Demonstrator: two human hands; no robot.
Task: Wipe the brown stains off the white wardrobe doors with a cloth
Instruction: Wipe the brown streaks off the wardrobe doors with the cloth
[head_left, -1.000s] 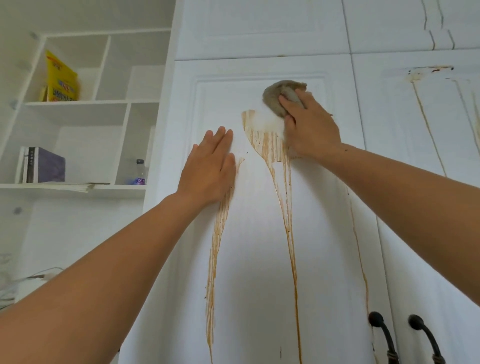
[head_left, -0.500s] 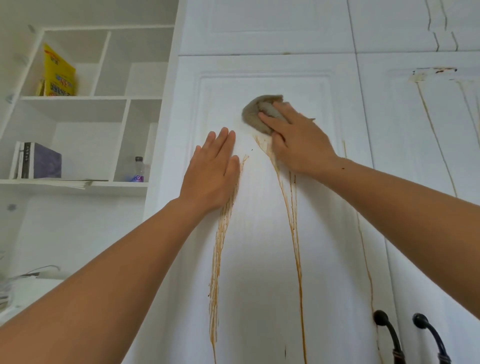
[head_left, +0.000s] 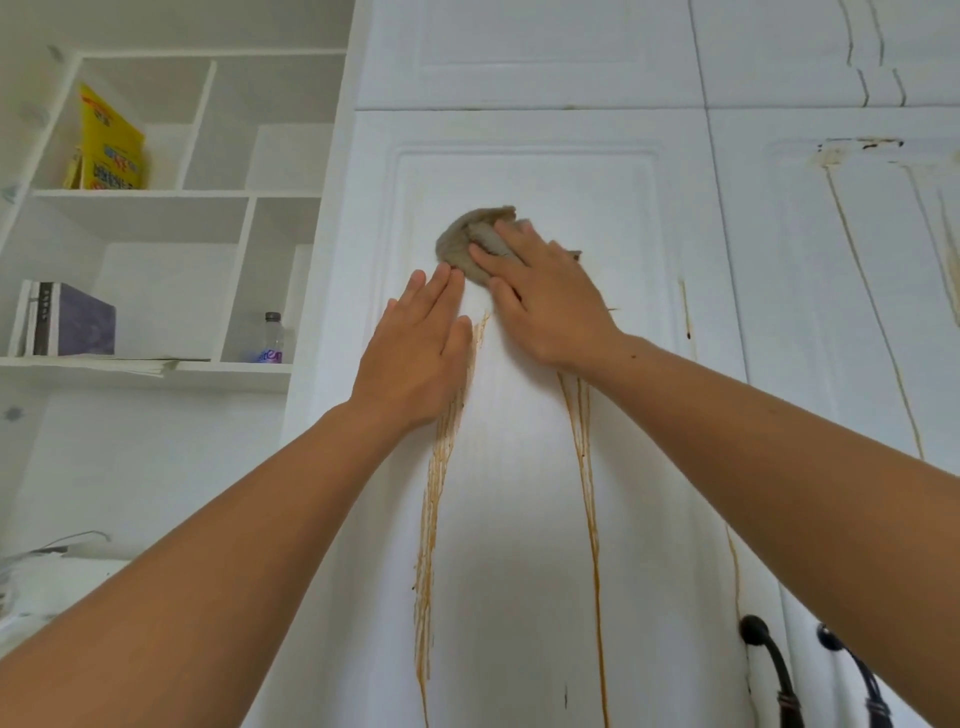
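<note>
Since a moment ago we have dragged the cloth (head_left: 470, 244) leftward and down across the door (head_left: 519, 519), and the broad brown patch at the top of the middle streak (head_left: 587, 467) is gone. Our right hand (head_left: 545, 301) presses flat on the cloth, fingers spread over it; our left hand (head_left: 415, 358) lies open and flat on the panel, empty, covering the top of the left streak (head_left: 434, 519). Both long runs below are unwiped, and the neighbouring door (head_left: 857, 312) is stained too, so we judge most work remains
</note>
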